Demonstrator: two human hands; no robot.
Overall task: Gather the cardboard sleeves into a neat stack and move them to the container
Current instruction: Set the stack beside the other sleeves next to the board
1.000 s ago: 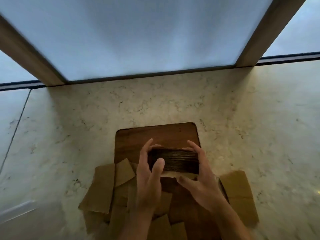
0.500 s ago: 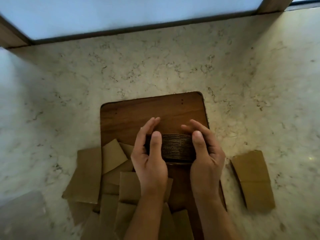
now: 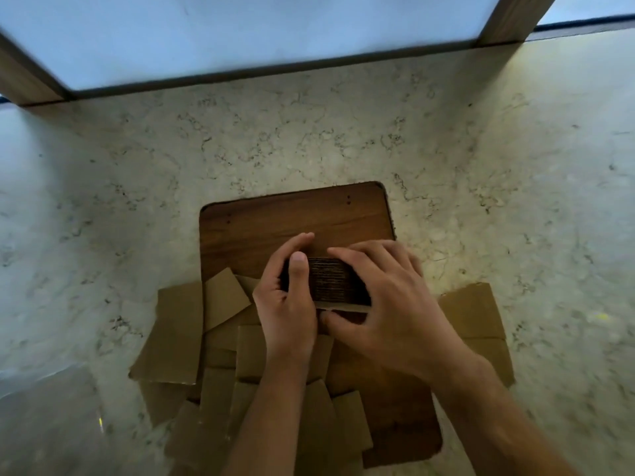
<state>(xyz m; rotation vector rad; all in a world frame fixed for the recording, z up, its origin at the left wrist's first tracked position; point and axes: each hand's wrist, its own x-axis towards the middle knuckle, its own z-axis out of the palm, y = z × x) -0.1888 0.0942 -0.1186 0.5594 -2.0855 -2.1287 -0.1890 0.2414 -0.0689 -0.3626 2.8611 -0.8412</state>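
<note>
A thick stack of brown cardboard sleeves stands on edge on a dark wooden board. My left hand clasps its left end, thumb across the near edge. My right hand lies over its right end, fingers spread, thumb below against a sleeve that sticks out at the bottom. Several loose flat sleeves are scattered to the left and under my forearms. Two more sleeves lie to the right of the board.
The board sits on a pale marbled counter. A bright window with wooden frame posts runs along the counter's far edge. A translucent, blurred object shows at the bottom left corner.
My right hand has shifted from gripping the stack's right end to lying over it with fingers spread. The left hand keeps its hold. The camera view has shifted slightly.
</note>
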